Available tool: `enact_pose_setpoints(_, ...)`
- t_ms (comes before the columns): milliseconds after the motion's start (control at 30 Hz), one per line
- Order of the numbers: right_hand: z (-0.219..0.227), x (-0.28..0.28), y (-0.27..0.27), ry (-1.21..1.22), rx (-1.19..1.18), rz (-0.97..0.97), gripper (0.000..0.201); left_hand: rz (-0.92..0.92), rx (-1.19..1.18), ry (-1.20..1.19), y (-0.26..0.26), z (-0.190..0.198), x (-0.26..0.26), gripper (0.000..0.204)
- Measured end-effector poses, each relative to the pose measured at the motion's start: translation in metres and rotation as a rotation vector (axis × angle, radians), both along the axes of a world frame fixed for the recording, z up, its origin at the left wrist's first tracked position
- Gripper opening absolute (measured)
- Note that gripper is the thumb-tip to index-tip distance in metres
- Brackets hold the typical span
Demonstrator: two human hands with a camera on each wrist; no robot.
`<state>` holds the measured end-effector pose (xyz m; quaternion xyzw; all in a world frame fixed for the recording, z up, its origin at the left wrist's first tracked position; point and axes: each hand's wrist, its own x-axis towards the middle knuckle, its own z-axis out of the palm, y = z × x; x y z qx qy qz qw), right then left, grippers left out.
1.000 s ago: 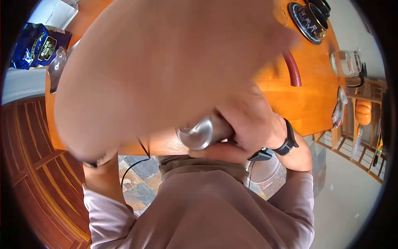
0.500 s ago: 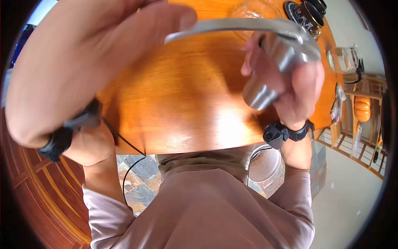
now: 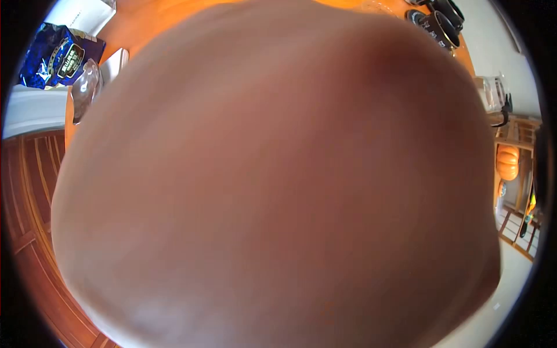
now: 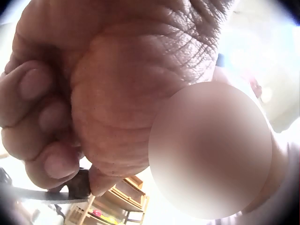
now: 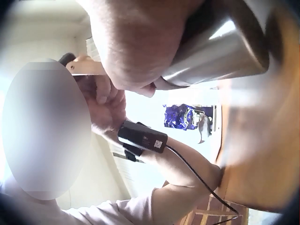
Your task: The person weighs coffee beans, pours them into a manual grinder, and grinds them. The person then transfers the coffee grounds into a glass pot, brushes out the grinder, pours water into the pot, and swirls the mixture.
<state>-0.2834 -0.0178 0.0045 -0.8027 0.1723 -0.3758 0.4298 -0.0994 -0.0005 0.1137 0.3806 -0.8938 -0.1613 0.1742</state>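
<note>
My left hand is so close to the head camera that it blurs and covers most of that view, hiding the work below. In the left wrist view its curled fingers and thumb pinch a dark piece at the end of a metal crank handle. My right hand grips the steel cylinder body of a hand coffee grinder, seen tilted over the table in the right wrist view. The left hand and the pale crank arm show behind it there, near the person's head.
A blue foil bag and a clear plastic piece lie at the table's left. Black cups and a glass vessel stand at the right. A cable hangs from the left wrist camera. An orange pumpkin sits on a shelf.
The left hand swings round with the crank: near the camera, then off to the left with grinder and handle visible, now close again and covering the view. The right hand keeps its grip.
</note>
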Motion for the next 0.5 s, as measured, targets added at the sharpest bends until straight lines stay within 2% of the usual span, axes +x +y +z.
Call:
enact_pose_setpoints(67, 0.008, -0.002, 0.001, 0.129, 0.088, -0.150, 0.037, -0.033, 0.026, 0.031, 0.011, 0.005, -0.001, 0.028)
enact_pose_setpoints(100, 0.002, 0.000, 0.002, 0.128, 0.083, -0.152, 0.037, -0.047, 0.039, 0.046, 0.017, 0.008, -0.001, 0.029)
enact_pose_setpoints(167, -0.023, 0.011, 0.007, -0.126, 0.364, -0.289, 0.031, -0.072, 0.063, 0.073, 0.027, 0.014, -0.001, 0.032)
enact_pose_setpoints(200, -0.028, 0.015, 0.008, -0.272, 0.467, -0.276, 0.027, -0.019, 0.091, -0.033, 0.030, 0.028, -0.001, 0.033)
enact_pose_setpoints(233, -0.031, 0.018, 0.009, -0.360, 0.548, -0.325, 0.026, -0.020, 0.088, -0.032, 0.032, 0.025, 0.003, 0.033)
enact_pose_setpoints(300, -0.032, 0.008, 0.003, -0.336, 0.518, -0.283, 0.038, 0.005, -0.009, -0.072, 0.037, 0.017, 0.016, 0.033)
enact_pose_setpoints(333, -0.034, 0.010, 0.001, -0.337, 0.514, -0.282, 0.038, 0.032, 0.009, -0.103, 0.036, 0.020, 0.020, 0.029)
enact_pose_setpoints(367, -0.038, 0.013, -0.001, -0.429, 0.413, -0.255, 0.046, 0.032, 0.004, -0.102, 0.032, 0.025, 0.026, 0.029)
enact_pose_setpoints(400, -0.039, 0.015, -0.002, -0.519, 0.310, -0.226, 0.054, 0.129, 0.189, -0.207, 0.023, 0.034, 0.031, 0.030)
enact_pose_setpoints(433, -0.035, 0.013, -0.005, -0.521, 0.298, -0.220, 0.054, 0.229, 0.367, -0.311, 0.016, 0.040, 0.036, 0.033)
enact_pose_setpoints(467, -0.032, 0.009, -0.005, -0.436, 0.317, -0.245, 0.058, 0.231, 0.363, -0.311, 0.014, 0.037, 0.039, 0.033)
enact_pose_setpoints(500, -0.029, 0.006, -0.005, -0.350, 0.335, -0.268, 0.062, 0.327, 0.200, -0.282, 0.013, 0.029, 0.042, 0.036)
